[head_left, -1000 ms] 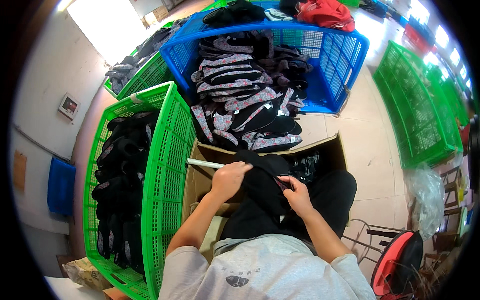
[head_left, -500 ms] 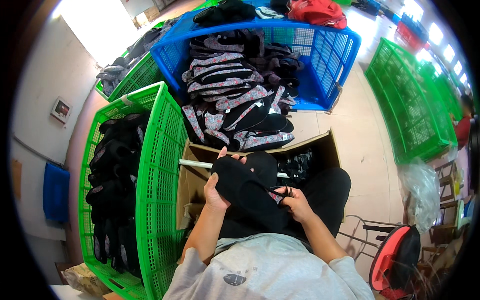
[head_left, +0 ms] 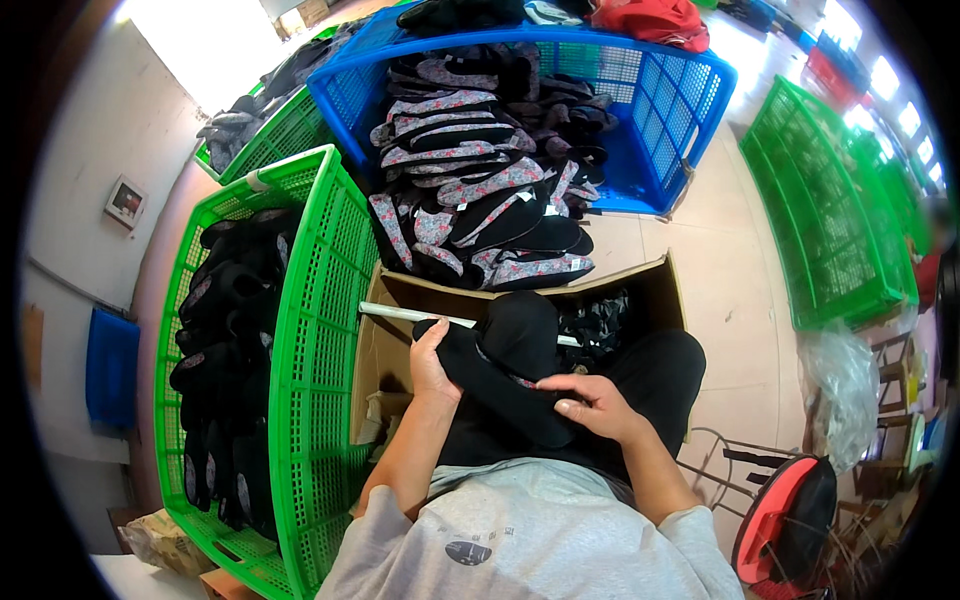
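I hold a black cloth shoe (head_left: 500,370) over my lap with both hands. My left hand (head_left: 430,362) grips its left side near the heel. My right hand (head_left: 592,404) lies on its lower right part, fingers pressed flat along the shoe. A white stick (head_left: 400,313) runs behind the shoe across the open cardboard box (head_left: 640,285) in front of me. More dark shoes lie inside that box to the right.
A green plastic crate (head_left: 310,330) full of black shoes stands at my left. A blue crate (head_left: 660,110) ahead holds a heap of black and floral-lined shoes. Empty green crates (head_left: 830,220) stand at the right. A red and black stool (head_left: 790,510) sits at lower right.
The shoe has turned in my hands and now lies slanted lower across my lap. My right hand has slid from the shoe's opening onto its lower side.
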A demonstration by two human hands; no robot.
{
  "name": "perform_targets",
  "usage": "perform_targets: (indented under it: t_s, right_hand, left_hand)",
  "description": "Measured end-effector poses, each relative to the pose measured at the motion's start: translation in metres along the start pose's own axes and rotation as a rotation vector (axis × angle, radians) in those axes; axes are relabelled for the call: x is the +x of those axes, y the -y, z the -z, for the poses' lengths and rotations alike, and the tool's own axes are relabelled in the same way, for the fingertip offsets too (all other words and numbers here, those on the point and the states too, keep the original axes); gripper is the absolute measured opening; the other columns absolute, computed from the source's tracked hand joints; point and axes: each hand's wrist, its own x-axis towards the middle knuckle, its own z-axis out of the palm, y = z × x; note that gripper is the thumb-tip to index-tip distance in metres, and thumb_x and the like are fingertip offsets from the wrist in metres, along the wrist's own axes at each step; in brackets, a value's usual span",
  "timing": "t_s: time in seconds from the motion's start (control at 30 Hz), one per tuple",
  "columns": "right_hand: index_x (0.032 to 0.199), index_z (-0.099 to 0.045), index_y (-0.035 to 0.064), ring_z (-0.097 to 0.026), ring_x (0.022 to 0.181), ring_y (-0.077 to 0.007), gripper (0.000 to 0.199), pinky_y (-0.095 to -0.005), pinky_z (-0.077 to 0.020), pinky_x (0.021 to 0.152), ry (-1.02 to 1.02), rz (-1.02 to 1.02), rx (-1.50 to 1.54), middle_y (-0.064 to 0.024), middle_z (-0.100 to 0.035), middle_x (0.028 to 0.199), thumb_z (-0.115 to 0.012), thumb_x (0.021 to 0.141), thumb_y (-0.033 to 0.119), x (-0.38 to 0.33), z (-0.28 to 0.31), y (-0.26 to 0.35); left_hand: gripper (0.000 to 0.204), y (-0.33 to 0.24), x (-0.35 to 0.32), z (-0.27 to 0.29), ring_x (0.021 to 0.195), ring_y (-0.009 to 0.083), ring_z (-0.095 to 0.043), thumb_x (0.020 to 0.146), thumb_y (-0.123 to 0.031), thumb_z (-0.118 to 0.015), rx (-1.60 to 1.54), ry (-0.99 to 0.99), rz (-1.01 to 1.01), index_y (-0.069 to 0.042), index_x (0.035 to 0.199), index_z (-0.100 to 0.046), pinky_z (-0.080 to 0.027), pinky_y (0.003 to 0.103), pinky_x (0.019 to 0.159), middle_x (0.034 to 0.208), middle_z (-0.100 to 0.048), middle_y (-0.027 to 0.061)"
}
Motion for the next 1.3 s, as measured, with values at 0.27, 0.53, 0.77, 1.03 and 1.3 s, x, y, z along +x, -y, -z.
perform_targets:
  t_s: [0.27,0.53,0.77,1.03,1.3]
  right_hand:
    - [0.104,-0.069,0.0023,-0.063,0.086,-0.0112,0.016,-0.0241,-0.0490,0.078,-0.512,0.230,0.062,-0.0047,-0.069,0.096,-0.068,0.088,0.001,-0.010,-0.019,-0.035]
    - [0.096,-0.068,0.0011,-0.061,0.082,-0.0112,0.014,-0.0238,-0.0482,0.076,-0.781,0.299,0.081,-0.0044,-0.067,0.090,-0.075,0.086,0.008,-0.009,-0.003,-0.028]
    - [0.108,-0.063,0.0017,-0.059,0.077,-0.0111,0.019,-0.0228,-0.0453,0.074,-0.701,0.358,0.176,-0.0038,-0.067,0.095,-0.066,0.093,0.012,0.004,-0.021,-0.039]
    - [0.110,-0.057,0.0123,-0.051,0.052,-0.0051,0.028,-0.0200,-0.0361,0.039,-0.654,-0.421,0.661,0.0031,-0.060,0.078,-0.042,0.106,0.035,0.006,-0.021,-0.041]
    - [0.110,-0.057,0.0067,-0.068,0.085,-0.0220,0.024,-0.0343,-0.0590,0.075,-0.953,-0.236,0.843,-0.0094,-0.067,0.097,-0.051,0.102,0.028,0.004,0.000,-0.076]
  left_hand:
    - [0.018,-0.015,-0.016,-0.018,0.089,0.0172,-0.065,0.091,-0.019,-0.064,0.077,0.161,0.122,-0.014,0.108,-0.062,-0.055,0.037,0.079,0.094,-0.066,0.0034]
    - [0.012,-0.005,-0.027,-0.022,0.087,0.0154,-0.065,0.090,-0.014,-0.065,0.104,0.103,0.089,-0.016,0.102,-0.062,-0.054,0.033,0.078,0.093,-0.065,0.0008]
    - [0.009,-0.018,-0.026,-0.030,0.085,0.0193,-0.064,0.088,-0.011,-0.065,-0.043,0.115,-0.054,-0.015,0.094,-0.060,-0.054,0.037,0.081,0.087,-0.064,0.0015]
    - [0.027,-0.023,-0.065,-0.056,0.099,0.0244,-0.060,0.091,-0.013,-0.059,-0.041,0.430,-0.450,-0.007,0.116,-0.051,-0.049,0.042,0.098,0.110,-0.059,0.0124]
    - [0.026,-0.020,-0.048,-0.039,0.105,0.0176,-0.063,0.103,-0.017,-0.049,0.315,0.273,-0.061,-0.007,0.126,-0.055,-0.054,0.037,0.090,0.116,-0.064,0.0104]
